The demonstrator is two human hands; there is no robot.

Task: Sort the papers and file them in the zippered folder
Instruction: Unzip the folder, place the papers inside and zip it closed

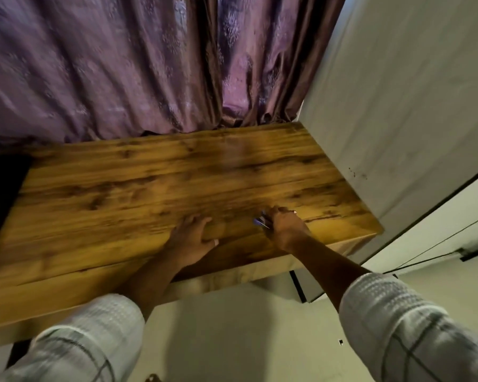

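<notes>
Checked sleeves [89,334] framed the shot as my left hand [192,237] lay flat, fingers relaxed, on the wooden table [122,188] and my right hand [286,227] pinched a small blue object [260,222], too blurred to name. Neither papers nor zippered folder showed; a dark slab [0,194] sat at the table's left edge. Sorting, by my reckoning, was all still ahead.

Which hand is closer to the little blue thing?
Right. The right hand grips the small blue object; the left hand rests flat on the brown wooden table, apart, to its left.
</notes>
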